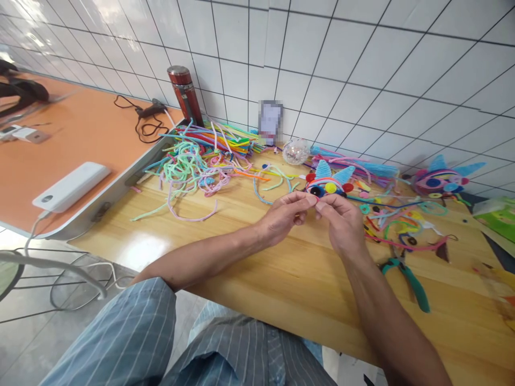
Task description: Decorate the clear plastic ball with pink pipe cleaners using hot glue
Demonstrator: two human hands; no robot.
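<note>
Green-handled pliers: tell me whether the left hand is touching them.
Apart. The head view shows a wide gap between the left hand and the pliers, with the right hand and bare tabletop between them.

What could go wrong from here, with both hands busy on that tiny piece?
The small red piece barely shows between the fingertips of the left hand and right hand, so it might slip out. The right forearm could knock the green-handled pliers beside it. The tangled fuzzy strands may snag if pulled.
</note>
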